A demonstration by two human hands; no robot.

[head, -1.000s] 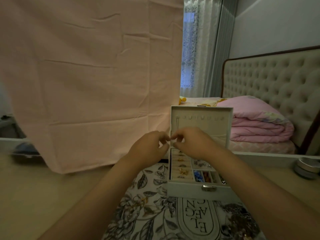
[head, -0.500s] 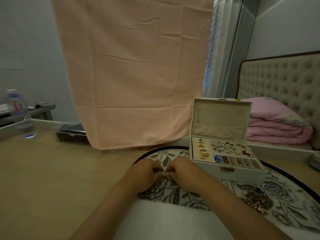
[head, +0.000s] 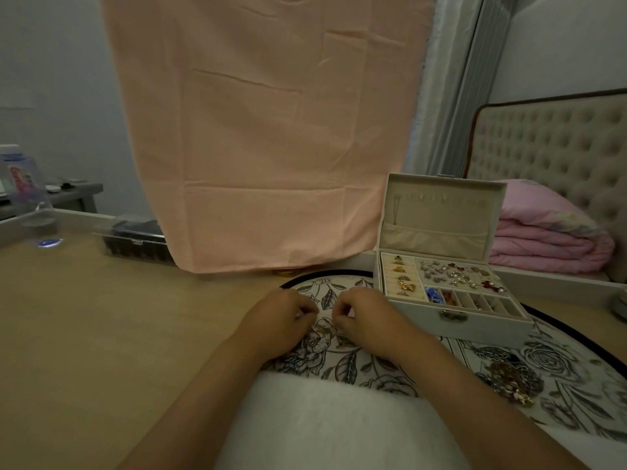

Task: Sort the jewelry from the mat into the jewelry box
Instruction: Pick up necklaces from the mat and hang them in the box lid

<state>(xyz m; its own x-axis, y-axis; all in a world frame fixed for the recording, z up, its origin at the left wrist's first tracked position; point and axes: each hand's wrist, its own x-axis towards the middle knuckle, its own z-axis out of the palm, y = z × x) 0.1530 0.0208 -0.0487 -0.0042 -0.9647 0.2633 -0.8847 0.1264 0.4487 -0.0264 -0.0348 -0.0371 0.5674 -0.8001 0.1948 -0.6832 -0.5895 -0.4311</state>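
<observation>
Jewelry (head: 509,379) right of fingers (head: 340,311) (well apart)

Open jewelry box (head: 492,326) on floral mat (head: 353,365)

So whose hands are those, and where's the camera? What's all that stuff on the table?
The camera sits on a person's head, looking down, so it sees what they see. The left hand and right hand are close together over a flowery round mat on the table. Both are curled as if pinching something tiny, too small to make out. Beside them stands an open jewelry box with small pieces inside. A pile of jewelry lies on the mat.
</observation>
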